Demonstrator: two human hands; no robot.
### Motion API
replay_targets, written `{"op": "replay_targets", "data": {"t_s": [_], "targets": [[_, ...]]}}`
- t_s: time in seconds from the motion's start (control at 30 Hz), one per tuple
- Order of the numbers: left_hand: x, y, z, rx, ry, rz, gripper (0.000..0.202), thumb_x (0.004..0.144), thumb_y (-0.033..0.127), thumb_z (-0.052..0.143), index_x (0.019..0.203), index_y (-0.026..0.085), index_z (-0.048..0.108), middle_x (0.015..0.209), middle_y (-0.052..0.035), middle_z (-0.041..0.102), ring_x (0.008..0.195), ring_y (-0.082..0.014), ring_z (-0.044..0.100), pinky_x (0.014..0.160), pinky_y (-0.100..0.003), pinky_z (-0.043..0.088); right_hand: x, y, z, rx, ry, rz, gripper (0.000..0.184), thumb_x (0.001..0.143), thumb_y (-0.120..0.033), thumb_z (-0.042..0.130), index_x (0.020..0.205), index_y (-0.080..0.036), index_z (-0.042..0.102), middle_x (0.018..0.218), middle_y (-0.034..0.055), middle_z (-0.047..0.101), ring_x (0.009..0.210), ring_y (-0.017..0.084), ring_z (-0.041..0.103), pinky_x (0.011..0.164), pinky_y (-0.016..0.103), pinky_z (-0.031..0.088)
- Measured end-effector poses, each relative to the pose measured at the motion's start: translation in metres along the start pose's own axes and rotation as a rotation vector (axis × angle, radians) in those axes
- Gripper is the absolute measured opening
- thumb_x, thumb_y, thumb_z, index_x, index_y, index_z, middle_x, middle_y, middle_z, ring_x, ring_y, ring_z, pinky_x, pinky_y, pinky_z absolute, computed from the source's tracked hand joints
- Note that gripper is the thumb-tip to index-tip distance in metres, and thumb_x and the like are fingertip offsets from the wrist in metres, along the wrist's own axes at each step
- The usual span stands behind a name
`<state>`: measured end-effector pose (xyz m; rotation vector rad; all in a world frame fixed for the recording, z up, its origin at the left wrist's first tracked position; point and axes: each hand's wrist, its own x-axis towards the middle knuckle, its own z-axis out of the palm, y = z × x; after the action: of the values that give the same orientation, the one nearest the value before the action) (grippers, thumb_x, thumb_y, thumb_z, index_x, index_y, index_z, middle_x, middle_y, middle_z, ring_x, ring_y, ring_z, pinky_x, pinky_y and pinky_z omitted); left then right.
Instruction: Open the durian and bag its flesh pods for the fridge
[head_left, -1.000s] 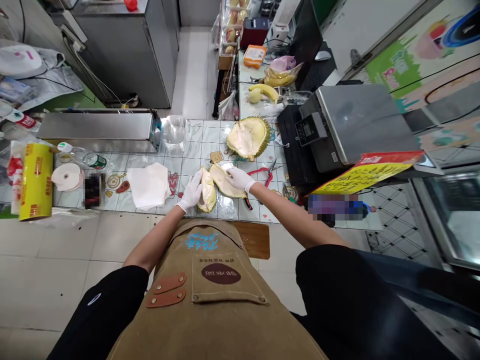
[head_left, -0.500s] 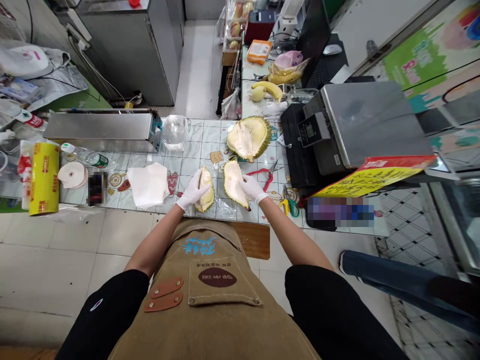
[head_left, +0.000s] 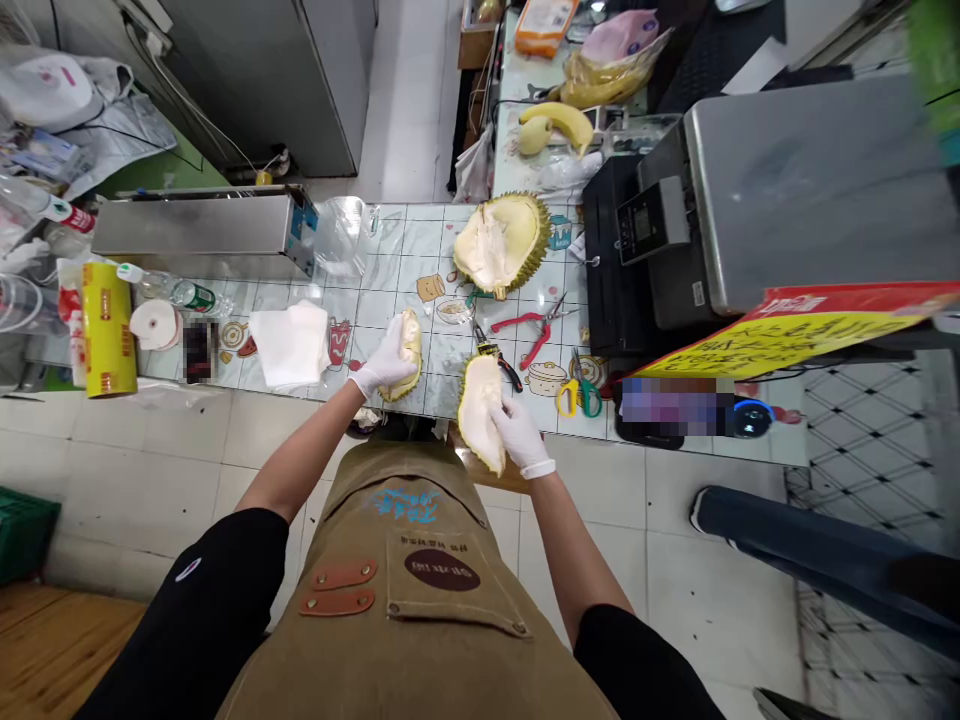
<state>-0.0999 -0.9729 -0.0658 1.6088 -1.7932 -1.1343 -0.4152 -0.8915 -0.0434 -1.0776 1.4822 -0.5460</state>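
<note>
My gloved left hand (head_left: 388,363) is closed round a narrow durian piece (head_left: 410,345) with pale flesh, over the front of the counter. In my gloved right hand (head_left: 517,432) is an empty-looking durian husk piece (head_left: 481,412), its white inner side up, held past the counter's front edge. Farther back lies a large opened durian (head_left: 501,243), hollow side facing me. Between it and the husk are black-and-yellow pliers (head_left: 487,345), partly covered by the husk. Red-handled pliers (head_left: 536,328) lie to their right.
Yellow-and-green scissors (head_left: 578,397) lie near the right front edge. A weighing scale (head_left: 795,190) stands behind a yellow sign (head_left: 787,335). On the left are white napkins (head_left: 289,343), a film roll (head_left: 110,330) and a steel box (head_left: 195,235). Another person's leg (head_left: 810,560) is at right.
My right hand has drawn the husk piece toward me, off the counter's front edge, uncovering the black-and-yellow pliers. The left hand still holds its durian piece. The view has shifted.
</note>
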Motion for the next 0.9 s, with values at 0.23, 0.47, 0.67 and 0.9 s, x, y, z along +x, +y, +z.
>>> {"op": "replay_targets", "data": {"t_s": [0.23,0.47,0.67,0.9], "targets": [[0.003,-0.01,-0.012,-0.021,-0.076,0.015,0.123,0.074,0.031,0.083,0.177,0.009,0.019,0.185,-0.024,0.02,0.174,-0.041,0.017,0.143,-0.051,0.014,-0.034,0.003,-0.01,-0.182,-0.084,-0.049,0.035,0.09,-0.053,0.059,0.092,-0.02,0.072,0.087,0.0068,0.074,0.083,0.025,0.065,0.073,0.032,0.049],[0.01,-0.012,-0.006,-0.109,-0.022,0.0,0.118,0.077,0.039,0.087,0.174,0.009,0.028,0.181,-0.0247,0.029,0.171,-0.0416,0.026,0.143,-0.051,0.02,-0.057,0.01,0.006,-0.206,-0.423,0.013,0.034,0.087,-0.049,0.062,0.091,-0.021,0.079,0.096,0.007,0.081,0.09,0.029,0.07,0.077,0.034,0.052],[-0.012,0.01,-0.039,-0.159,0.087,0.034,0.094,0.093,0.047,0.079,0.169,0.011,0.038,0.178,-0.021,0.039,0.169,-0.039,0.032,0.141,-0.051,0.026,-0.059,0.016,0.072,-0.257,-0.563,0.046,0.032,0.083,-0.048,0.065,0.077,-0.019,0.077,0.082,0.0041,0.078,0.076,0.022,0.064,0.066,0.029,0.046],[-0.205,0.001,-0.094,-0.513,0.342,-0.013,0.052,0.11,0.058,0.056,0.145,0.022,0.066,0.145,-0.0129,0.074,0.135,-0.0285,0.072,0.124,-0.049,0.053,-0.053,0.04,0.207,-0.084,-0.677,0.294,0.02,0.087,-0.033,0.077,0.081,-0.014,0.078,0.082,0.0093,0.08,0.071,0.021,0.07,0.063,0.03,0.056]]}}
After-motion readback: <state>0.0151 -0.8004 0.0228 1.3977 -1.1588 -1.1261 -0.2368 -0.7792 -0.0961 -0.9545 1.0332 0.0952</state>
